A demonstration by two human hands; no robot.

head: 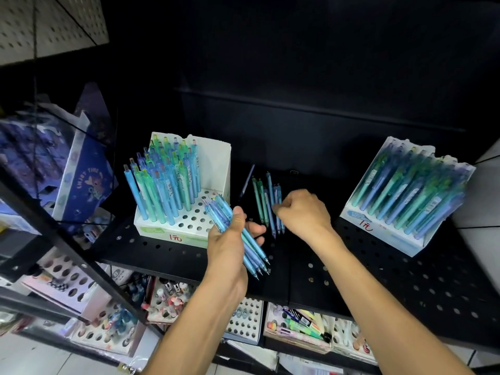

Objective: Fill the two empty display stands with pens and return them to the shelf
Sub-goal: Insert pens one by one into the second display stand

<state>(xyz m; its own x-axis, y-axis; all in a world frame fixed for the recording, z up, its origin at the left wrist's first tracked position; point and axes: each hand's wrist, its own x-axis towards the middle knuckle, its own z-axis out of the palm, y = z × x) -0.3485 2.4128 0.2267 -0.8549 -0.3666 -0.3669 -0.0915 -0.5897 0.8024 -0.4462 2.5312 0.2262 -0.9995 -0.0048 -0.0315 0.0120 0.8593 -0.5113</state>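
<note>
A white display stand (189, 226) sits on the black perforated shelf (405, 280), its left part filled with upright blue and green pens and its right holes bare. My left hand (230, 239) grips a bundle of blue pens (251, 250) just right of that stand, tips pointing down-right. Several loose pens (266, 201) lie on the shelf between the stands. My right hand (300, 212) is curled over their right side, fingertips pinching at them. A second white stand (405, 190), packed with pens, stands tilted at the right.
Notebooks and a blue box (84, 180) lean on the rack at the left. A black frame bar (67, 239) crosses diagonally at lower left. Lower shelves hold trays of pens, markers (300, 326) and perforated stands (243, 320). The shelf back is dark.
</note>
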